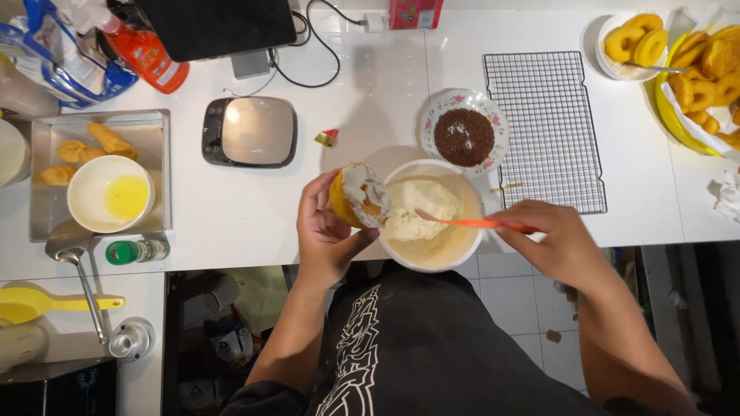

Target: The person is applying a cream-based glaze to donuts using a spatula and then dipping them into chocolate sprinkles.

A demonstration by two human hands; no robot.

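My left hand (325, 231) holds a golden doughnut (358, 196) tilted on edge, its top partly covered with white cream. It hovers beside the left rim of a white bowl (470, 231) filled with white cream (420, 208). My right hand (556, 240) grips an orange spatula (474, 223) whose tip rests in the cream. Just behind the bowl stands a flowered dish of brown chocolate sprinkles (463, 136).
A black wire cooling rack (544, 131) lies to the right. Plain doughnuts fill a white bowl (634, 42) and a yellow tub (705, 77) at the far right. A kitchen scale (250, 131), a metal tray (46, 200) with a white bowl of yellow liquid (112, 194), a ladle (77, 270) and a small green bottle (137, 250) sit left.
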